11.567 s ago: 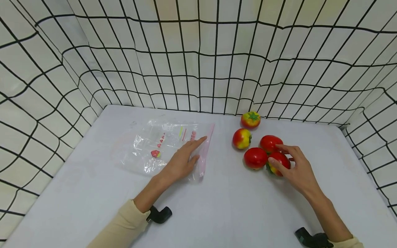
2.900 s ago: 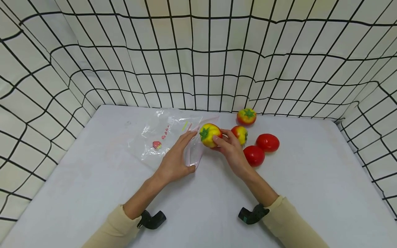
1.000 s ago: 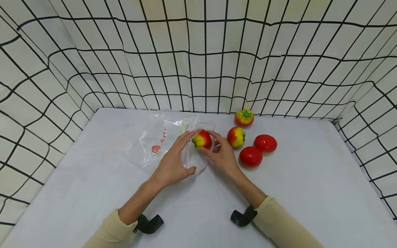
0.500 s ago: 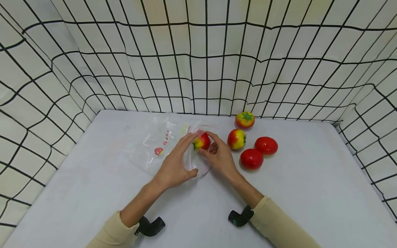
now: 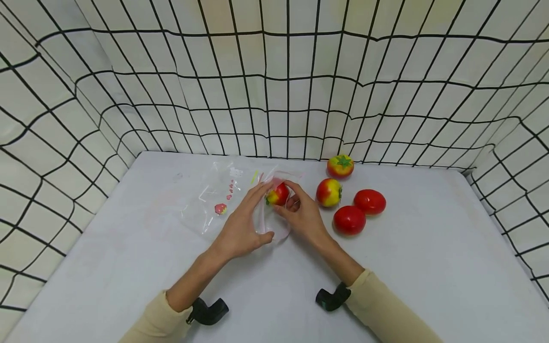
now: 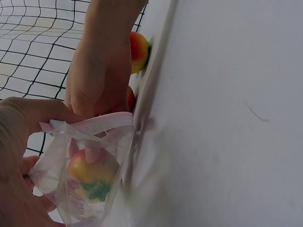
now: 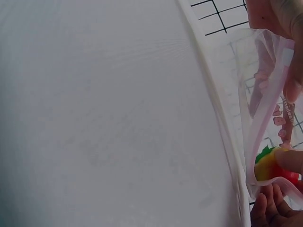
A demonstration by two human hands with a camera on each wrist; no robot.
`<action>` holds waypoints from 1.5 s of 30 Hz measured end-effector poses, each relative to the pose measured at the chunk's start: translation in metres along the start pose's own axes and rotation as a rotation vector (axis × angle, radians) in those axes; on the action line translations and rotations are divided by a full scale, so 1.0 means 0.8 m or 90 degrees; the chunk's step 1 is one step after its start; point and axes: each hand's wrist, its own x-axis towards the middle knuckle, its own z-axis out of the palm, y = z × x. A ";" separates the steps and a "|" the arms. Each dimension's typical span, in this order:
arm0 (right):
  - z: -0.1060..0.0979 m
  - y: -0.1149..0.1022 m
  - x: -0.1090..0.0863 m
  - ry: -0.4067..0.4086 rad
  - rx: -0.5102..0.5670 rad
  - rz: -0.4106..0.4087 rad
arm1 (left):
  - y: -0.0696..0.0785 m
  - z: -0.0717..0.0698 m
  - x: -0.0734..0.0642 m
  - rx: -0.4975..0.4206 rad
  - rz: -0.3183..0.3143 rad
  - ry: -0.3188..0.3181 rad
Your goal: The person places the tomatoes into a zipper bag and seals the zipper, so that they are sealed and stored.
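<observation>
My left hand [image 5: 241,231] holds the mouth of a clear plastic zip bag [image 5: 206,202], its index finger and thumb spread apart along the pink edge [image 6: 106,123]. Between thumb and fingers, my right hand [image 5: 308,216] grips a glossy persimmon-like fruit [image 5: 279,194], red at one end and yellow around its green leafy cap [image 6: 97,190]. The fruit is inside the bag's mouth, cap first, and shows through the film in the left wrist view. In the right wrist view the right thumb [image 7: 289,161] presses on its side. Printed strawberries and hearts mark the bag, which lies partly flat.
Two similar red-and-yellow fruits, one at the back [image 5: 340,166] and one nearer [image 5: 329,192], sit right of the hands. Two red fruits [image 5: 349,220] [image 5: 370,202] lie beside them. Black netting [image 5: 287,95] rises behind the white table [image 5: 407,276] and along both sides.
The right hand has taken the fruit from the group at right and brought it left into the bag. The left hand, first flat on the bag, now holds its mouth open.
</observation>
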 end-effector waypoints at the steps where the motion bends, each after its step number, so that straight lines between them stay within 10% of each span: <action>1: -0.001 0.000 0.000 -0.006 -0.002 0.004 | 0.000 -0.001 0.000 -0.001 0.001 0.001; 25: -0.056 -0.001 -0.017 -0.050 0.004 -0.037 | -0.004 -0.001 0.002 -0.016 -0.009 0.008; 45: -0.115 0.002 -0.041 0.032 0.000 -0.078 | -0.004 -0.003 -0.001 -0.018 -0.019 0.002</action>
